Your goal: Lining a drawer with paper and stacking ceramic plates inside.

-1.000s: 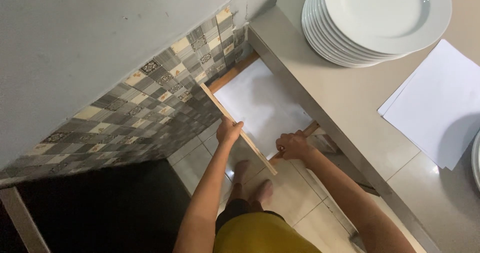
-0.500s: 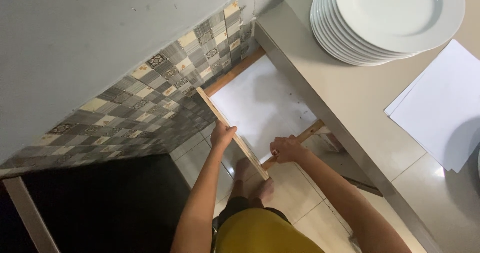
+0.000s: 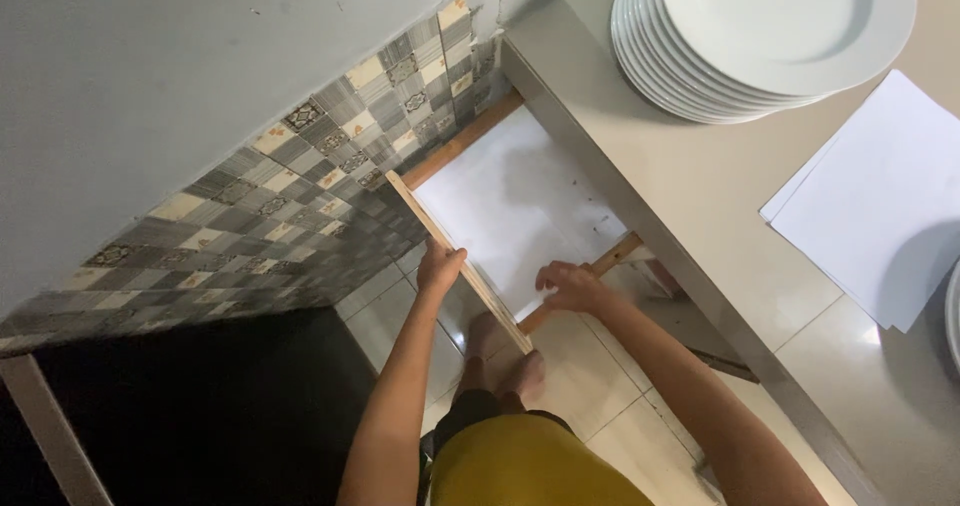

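Observation:
A shallow wooden drawer (image 3: 452,238) with a white lined bottom sticks out from under the pale countertop (image 3: 690,196). My left hand (image 3: 438,266) grips its front wooden rail from outside, thumb over the top edge. My right hand (image 3: 568,286) rests on the drawer's right side rail near the front corner, fingers curled over the wood and onto the white lining. The drawer's inside shows nothing but the white sheet.
A tall stack of white plates (image 3: 760,36) stands on the countertop at the top right. White paper sheets (image 3: 880,201) lie to the right, with another plate's edge (image 3: 953,321) at the frame border. A patterned tiled wall (image 3: 300,196) rises at left. My bare feet stand on pale floor tiles (image 3: 590,386).
The drawer has slid further out from under the counter, toward me and to the left. My right hand has shifted onto the side rail and lining; my left hand keeps its hold.

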